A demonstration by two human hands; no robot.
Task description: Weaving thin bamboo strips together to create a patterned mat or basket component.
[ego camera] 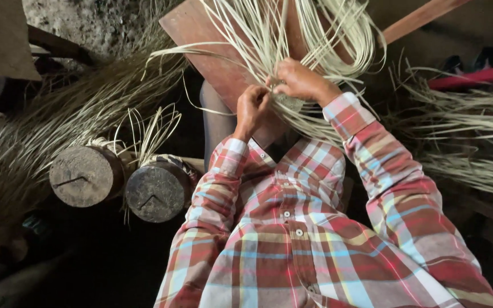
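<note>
- Your left hand (252, 105) is clenched on a few pale straw strands (269, 34) at the near edge of the woven piece (287, 102)
- Your right hand (300, 80), at 1 o'clock from the left and almost touching it, pinches strands over the same woven patch
- The woven piece lies between your two hands on the slanted brown board (201, 40); loose strands fan away from it toward 12 and 2 o'clock
- Step in hand, as judged: crossing or tightening strands at the working edge of the weave
- The next move would seem to call for steady tension in one hand while the other lifts a single strand clear of its neighbours
- At 9 o'clock stand two round wooden blocks (118, 179), each wrapped with weave; heaps of straw (64, 114) lie beyond
</note>
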